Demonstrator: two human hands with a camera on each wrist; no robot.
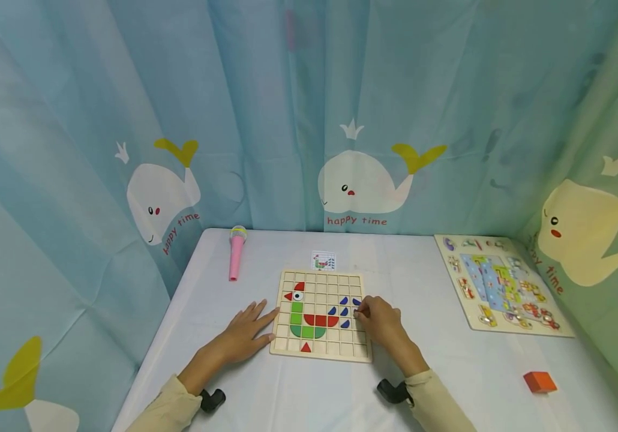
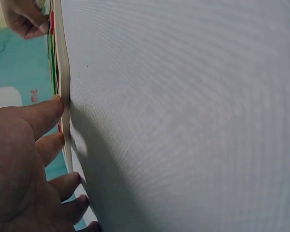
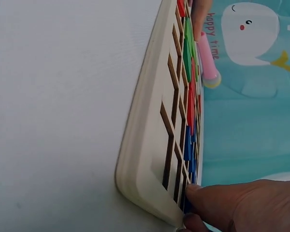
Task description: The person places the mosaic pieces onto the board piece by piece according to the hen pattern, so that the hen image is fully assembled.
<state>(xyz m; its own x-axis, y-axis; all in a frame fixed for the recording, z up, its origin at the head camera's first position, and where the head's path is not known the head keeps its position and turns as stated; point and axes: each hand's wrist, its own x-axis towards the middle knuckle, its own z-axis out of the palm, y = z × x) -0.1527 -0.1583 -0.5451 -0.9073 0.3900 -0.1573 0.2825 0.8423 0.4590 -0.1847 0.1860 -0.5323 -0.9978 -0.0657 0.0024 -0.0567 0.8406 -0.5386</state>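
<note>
A wooden grid board point(image 1: 320, 342) lies mid-table with a bird picture in red, green and blue pieces point(image 1: 344, 311). My left hand point(image 1: 257, 324) lies flat on the cloth, fingers straight, its fingertips touching the board's left edge point(image 2: 64, 72); the left wrist view shows the same hand point(image 2: 34, 159). At the board's right edge my right hand point(image 1: 362, 310) has its fingers curled. Its fingertips point(image 3: 195, 191) pinch a small blue piece point(image 3: 187, 207) in a cell of the board point(image 3: 145, 145).
A small pattern card point(image 1: 323, 260) lies behind the board. A pink toy microphone point(image 1: 236, 255) is at the back left. A picture puzzle board point(image 1: 503, 288) lies on the right, an orange block point(image 1: 539, 381) near the front right. Whale-print curtains surround the white table point(image 1: 449, 384).
</note>
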